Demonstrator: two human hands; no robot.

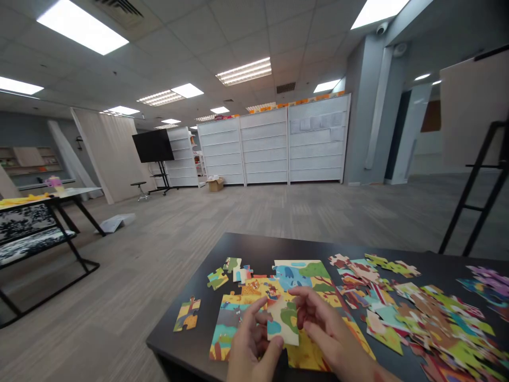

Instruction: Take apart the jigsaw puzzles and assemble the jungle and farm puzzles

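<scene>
1. The left hand [252, 339] is partly closed, its thumb and fingers pinching the lower left of a held piece [283, 321], a large jigsaw piece printed in cream and green.
2. The right hand [318, 329] is half curled, its fingers on the piece's upper right edge, so both hands share the hold.
3. The held piece is over a joined section [306, 273] of the puzzle and hides part of it. The section lies near the near edge of a black table [254, 246].
4. Loose pieces [437, 329] lie heaped to the right of the section. A few small pieces [217, 278] lie beyond it, and a lone piece [186, 314] lies to its left.
5. The step in hand looks like fitting this one piece to the section.
6. The next move seems to call for a gap matching the piece's outline and colours; the hands hide where that gap might be.
</scene>
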